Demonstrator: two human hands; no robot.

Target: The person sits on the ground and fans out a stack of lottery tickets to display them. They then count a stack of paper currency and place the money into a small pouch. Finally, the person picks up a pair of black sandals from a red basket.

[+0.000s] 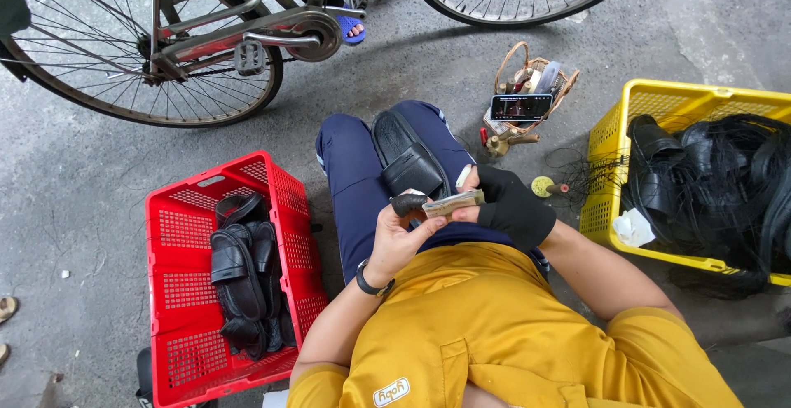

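Tan and flat, a small rectangular block [451,204] sits pinched between both my hands above my lap. My bare left hand [397,239], thumb capped in black, clamps its near end; my right hand [512,206], in a black fingerless glove, grips the far end. A black leather sandal [405,159] rests on my knee.
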